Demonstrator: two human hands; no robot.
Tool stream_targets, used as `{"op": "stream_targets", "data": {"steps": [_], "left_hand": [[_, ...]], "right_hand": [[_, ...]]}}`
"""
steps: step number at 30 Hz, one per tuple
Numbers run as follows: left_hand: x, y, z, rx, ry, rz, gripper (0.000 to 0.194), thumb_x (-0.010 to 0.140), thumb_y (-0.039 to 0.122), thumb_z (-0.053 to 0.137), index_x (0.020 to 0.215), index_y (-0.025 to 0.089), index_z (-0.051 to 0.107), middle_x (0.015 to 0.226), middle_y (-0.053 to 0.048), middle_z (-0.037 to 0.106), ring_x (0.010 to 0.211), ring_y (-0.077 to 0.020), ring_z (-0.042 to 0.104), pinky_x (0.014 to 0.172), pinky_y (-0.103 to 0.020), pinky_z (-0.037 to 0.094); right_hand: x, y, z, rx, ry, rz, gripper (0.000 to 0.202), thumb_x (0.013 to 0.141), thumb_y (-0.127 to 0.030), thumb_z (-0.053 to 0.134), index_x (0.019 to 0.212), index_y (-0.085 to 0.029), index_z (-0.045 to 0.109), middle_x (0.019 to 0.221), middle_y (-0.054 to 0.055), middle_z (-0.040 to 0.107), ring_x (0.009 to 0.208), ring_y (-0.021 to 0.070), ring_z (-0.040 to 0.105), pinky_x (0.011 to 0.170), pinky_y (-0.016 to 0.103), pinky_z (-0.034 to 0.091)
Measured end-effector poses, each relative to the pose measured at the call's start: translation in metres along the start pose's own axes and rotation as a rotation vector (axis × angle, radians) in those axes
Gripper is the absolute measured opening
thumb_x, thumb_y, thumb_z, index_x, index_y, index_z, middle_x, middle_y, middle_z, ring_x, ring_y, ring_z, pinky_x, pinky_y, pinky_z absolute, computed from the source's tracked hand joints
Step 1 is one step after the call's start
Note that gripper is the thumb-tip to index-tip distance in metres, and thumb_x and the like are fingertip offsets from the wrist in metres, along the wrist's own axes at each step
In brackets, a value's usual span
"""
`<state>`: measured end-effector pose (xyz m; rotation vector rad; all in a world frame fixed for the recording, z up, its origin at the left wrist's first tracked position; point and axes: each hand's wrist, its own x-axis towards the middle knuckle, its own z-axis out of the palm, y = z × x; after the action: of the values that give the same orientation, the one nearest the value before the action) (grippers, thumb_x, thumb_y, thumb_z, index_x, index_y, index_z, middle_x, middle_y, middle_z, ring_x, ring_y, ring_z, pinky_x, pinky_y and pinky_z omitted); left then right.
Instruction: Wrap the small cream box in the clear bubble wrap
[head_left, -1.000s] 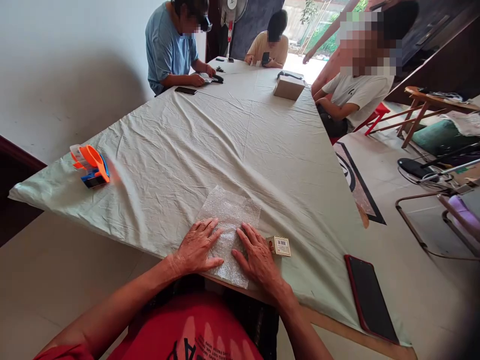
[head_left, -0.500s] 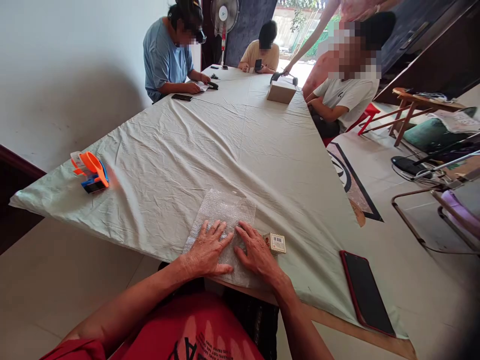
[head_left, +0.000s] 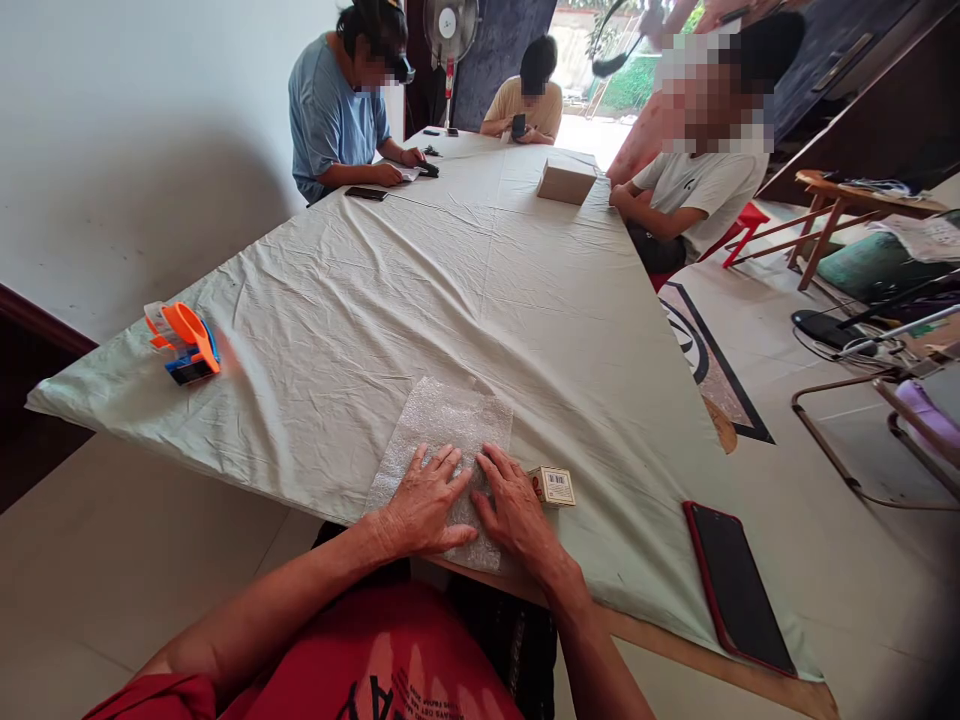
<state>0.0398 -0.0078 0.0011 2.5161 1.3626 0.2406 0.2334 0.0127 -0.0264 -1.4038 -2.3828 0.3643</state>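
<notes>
Both hands flat, left hand [head_left: 426, 503], right hand [head_left: 516, 508], fingers spread, on bubble wrap [head_left: 450, 430] (small box [head_left: 553, 485] beside)

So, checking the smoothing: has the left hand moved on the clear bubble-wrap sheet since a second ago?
Yes: the left hand slid right on the bubble-wrap sheet, closing toward the right hand.

A plain white wall [head_left: 150, 130] fills the upper left of the frame, with dark wood trim [head_left: 37, 325] at the left edge. The long tabletop [head_left: 465, 270], draped in a pale green cloth, runs toward the upper centre, where a standing fan [head_left: 448, 30] stands before a bright doorway [head_left: 600, 70]. At right lies a light tiled floor [head_left: 810, 440] with a wooden bench [head_left: 840, 205] and metal chair frames [head_left: 862, 440].
</notes>
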Motion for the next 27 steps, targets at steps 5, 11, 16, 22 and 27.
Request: {"op": "stream_targets", "data": {"steps": [5, 11, 16, 22, 27], "left_hand": [[-0.005, 0.000, 0.013, -0.029, -0.004, 0.008, 0.089, 0.078, 0.073, 0.060, 0.148, 0.021, 0.043, 0.159, -0.023, 0.029, 0.150, -0.0410, 0.021, 0.117, -0.069, 0.008], [-0.005, 0.003, 0.011, -0.047, -0.034, 0.007, 0.087, 0.077, 0.072, 0.062, 0.148, 0.025, 0.043, 0.161, -0.023, 0.026, 0.151, -0.0420, 0.018, 0.117, -0.070, 0.004], [-0.005, 0.004, 0.010, -0.048, -0.033, -0.004, 0.088, 0.075, 0.071, 0.065, 0.147, 0.025, 0.044, 0.161, -0.023, 0.026, 0.151, -0.0425, 0.017, 0.116, -0.070, 0.002], [-0.004, 0.003, 0.015, -0.038, -0.013, 0.002, 0.089, 0.074, 0.073, 0.064, 0.146, 0.025, 0.045, 0.160, -0.022, 0.028, 0.150, -0.0428, 0.018, 0.115, -0.072, 0.001], [-0.005, 0.002, 0.016, -0.042, 0.011, 0.011, 0.088, 0.073, 0.073, 0.065, 0.145, 0.025, 0.046, 0.160, -0.020, 0.029, 0.150, -0.0426, 0.018, 0.116, -0.072, 0.002]], "right_hand": [[-0.009, -0.007, -0.004, -0.059, 0.064, 0.013, 0.040, 0.093, -0.018, 0.046, 0.131, -0.015, 0.057, 0.142, 0.019, 0.056, 0.132, 0.0328, 0.052, 0.108, 0.054, 0.045], [-0.023, -0.009, -0.050, -0.164, 0.231, 0.002, 0.033, 0.097, -0.028, 0.048, 0.127, -0.020, 0.057, 0.137, 0.014, 0.060, 0.125, 0.0304, 0.055, 0.103, 0.050, 0.046], [-0.029, 0.018, -0.061, -0.331, 0.209, 0.342, 0.060, 0.088, -0.041, 0.059, 0.140, -0.013, 0.047, 0.138, 0.023, 0.057, 0.118, 0.0395, 0.059, 0.090, 0.055, 0.050], [-0.029, 0.034, -0.064, 0.010, 0.146, 0.588, 0.059, 0.080, -0.042, 0.065, 0.133, -0.016, 0.056, 0.123, 0.017, 0.069, 0.109, 0.0356, 0.066, 0.094, 0.051, 0.050], [-0.021, -0.014, -0.093, 0.778, 0.262, 0.479, 0.064, 0.084, -0.048, 0.065, 0.139, -0.022, 0.048, 0.112, 0.011, 0.071, 0.097, 0.0265, 0.070, 0.085, 0.041, 0.056]]}}
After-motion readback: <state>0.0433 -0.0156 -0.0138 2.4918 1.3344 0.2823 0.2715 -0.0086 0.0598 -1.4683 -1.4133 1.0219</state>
